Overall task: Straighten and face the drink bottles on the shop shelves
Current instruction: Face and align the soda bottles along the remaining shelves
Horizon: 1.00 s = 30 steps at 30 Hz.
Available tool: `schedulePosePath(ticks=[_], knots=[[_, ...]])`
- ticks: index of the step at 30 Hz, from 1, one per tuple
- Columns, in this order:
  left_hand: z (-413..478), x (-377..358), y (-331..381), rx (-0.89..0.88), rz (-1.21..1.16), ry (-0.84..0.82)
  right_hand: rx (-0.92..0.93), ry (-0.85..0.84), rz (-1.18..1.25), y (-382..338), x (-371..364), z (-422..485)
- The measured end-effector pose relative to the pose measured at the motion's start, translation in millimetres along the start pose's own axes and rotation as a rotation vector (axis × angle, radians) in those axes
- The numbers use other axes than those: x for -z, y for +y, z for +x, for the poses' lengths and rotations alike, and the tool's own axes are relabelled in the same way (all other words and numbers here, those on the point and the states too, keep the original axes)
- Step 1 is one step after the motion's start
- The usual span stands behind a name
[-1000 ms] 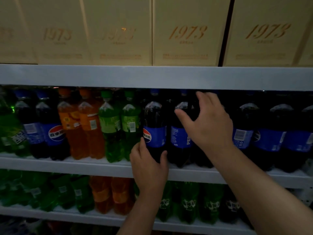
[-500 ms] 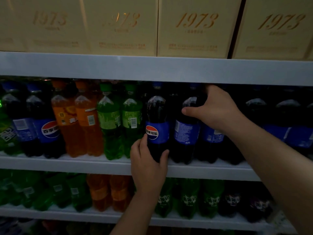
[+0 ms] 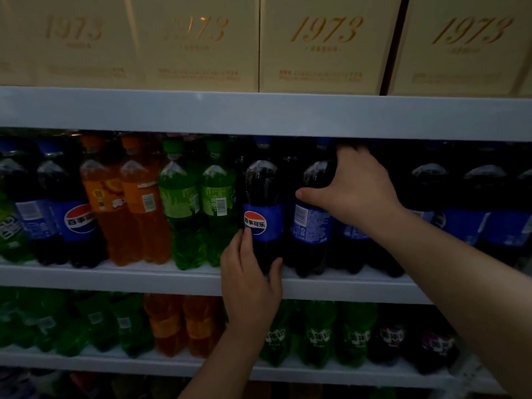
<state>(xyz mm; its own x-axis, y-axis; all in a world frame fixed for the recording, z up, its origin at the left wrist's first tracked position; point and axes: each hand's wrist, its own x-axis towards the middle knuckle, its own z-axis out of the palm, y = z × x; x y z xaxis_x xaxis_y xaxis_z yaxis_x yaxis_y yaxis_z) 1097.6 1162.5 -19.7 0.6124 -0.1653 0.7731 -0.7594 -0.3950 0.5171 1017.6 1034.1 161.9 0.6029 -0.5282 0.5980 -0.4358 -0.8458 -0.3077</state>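
Right now the person is working the middle shelf [image 3: 115, 279], where the task's cola bottles are standing in a row from the frame's centre out toward three o'clock. The left hand [image 3: 250, 272] is wrapping around the lower body of one cola bottle [image 3: 263, 197], fingers at the label's edge and thumb near the base. The right hand [image 3: 354, 188] is gripping the shoulder of its neighbour [image 3: 312, 226] at that bottle's three o'clock, thumb across the front and fingers reaching over behind the neck. The left-held bottle is showing its red, white and blue Pepsi globe with 百事可乐, turned a touch toward nine o'clock. The neighbour is showing only a barcode and small print, so it is likely needing close to a half turn. Doing this well is probably meaning twisting each bottle upright on its base without lifting, then pulling both flush with the shelf lip. Toward nine o'clock, the orange bottles [image 3: 144, 203] and green bottles [image 3: 178, 203] are also presenting barcodes. At twelve o'clock, cream boxes [image 3: 325, 44] are reading "1973" in gold; their smaller lettering is seemingly too blurred to read.
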Motion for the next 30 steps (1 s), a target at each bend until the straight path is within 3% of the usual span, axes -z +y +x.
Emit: schedulePosePath(ticks=[5,7,10,12,15,20,22,26,30], knots=[[-1,3,-2,0.018,-0.020,0.017,0.018,-0.208,0.310,15,12,2],[-1,3,-2,0.012,-0.020,0.012,0.025,-0.149,0.368,13,10,-1],[-3,-2,4,0.026,-0.039,0.005,0.002,-0.008,0.221,2,-2,-7],[-6,-5,8,0.041,-0.057,0.020,-0.040,0.025,0.088,-4,-8,-8],[-7,-7,6,0.052,-0.070,0.045,0.013,0.028,0.092,-1,-9,-2],[-3,-7,5,0.076,-0.093,0.065,0.003,-0.245,0.438,17,9,9],[-1,-8,8,0.094,-0.094,0.065,0.001,-0.227,0.488,16,8,5],[-3,-10,8,0.083,-0.058,0.044,-0.018,0.022,0.122,1,-3,-7],[-2,-7,-1,0.026,-0.049,0.059,-0.009,0.048,0.034,-3,-9,-3]])
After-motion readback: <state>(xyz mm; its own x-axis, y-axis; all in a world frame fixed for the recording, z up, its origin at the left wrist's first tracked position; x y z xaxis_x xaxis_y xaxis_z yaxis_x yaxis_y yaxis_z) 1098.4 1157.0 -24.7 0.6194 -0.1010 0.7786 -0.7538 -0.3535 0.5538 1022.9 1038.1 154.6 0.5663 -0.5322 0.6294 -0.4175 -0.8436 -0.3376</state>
